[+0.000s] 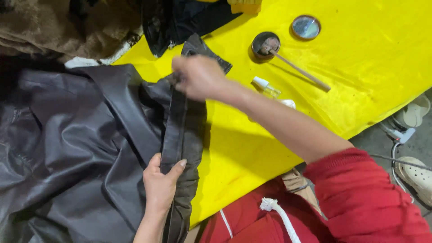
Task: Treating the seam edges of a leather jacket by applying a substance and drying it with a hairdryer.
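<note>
A dark grey leather garment lies crumpled over the left half of the view, one long folded edge strip running down the middle. My left hand pinches the lower part of that strip between thumb and fingers. My right hand, reaching across from a red sleeve, grips the strip's upper end near a loose flap. The strip is stretched between both hands over the yellow sheet.
On the yellow sheet sit a small round tin with a wooden-handled brush resting in it, its lid, and a small clear bottle. Brown fur fabric lies top left. Pale shoes stand on the floor at right.
</note>
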